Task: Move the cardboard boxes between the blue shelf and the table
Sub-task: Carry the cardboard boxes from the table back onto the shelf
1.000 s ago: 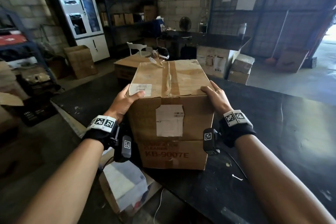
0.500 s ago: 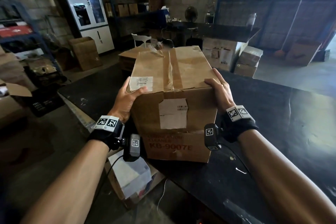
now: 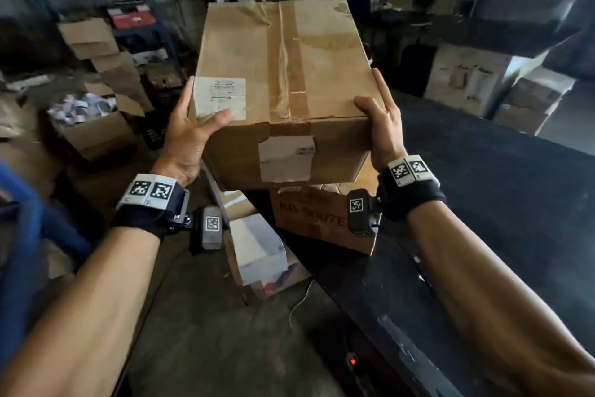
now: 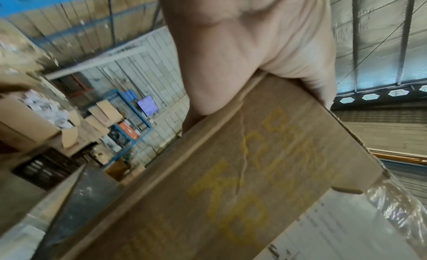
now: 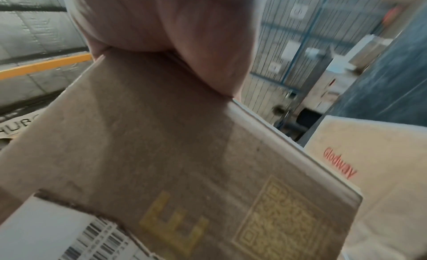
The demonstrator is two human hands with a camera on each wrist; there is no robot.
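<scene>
Over table's near-left corner: top cardboard box (image 3: 283, 74) now lifted clear of lower box (image 3: 322, 219)
left hand (image 3: 190, 135): gripping box's left corner
right hand (image 3: 383, 126): gripping right corner
table (image 3: 499, 203): one stacked box left
Next: probably carry to blue shelf (image 4: 129, 117)

We see a box (image 3: 283, 74) of matt brown cardboard, creased, sealed with glossy, wrinkled tape (image 3: 285, 52) and patched with white paper labels (image 3: 220, 97). The table (image 3: 502, 203) looks dark, matt and scuffed. Our wrist straps (image 3: 415, 193) look like black cloth.

Our forearms are bare. At seven and four o'clock, our left wristband (image 3: 150, 203) and right wristband (image 3: 410, 182) are black, carrying white checkered tags. A dark tagged camera block hangs under each.
</scene>
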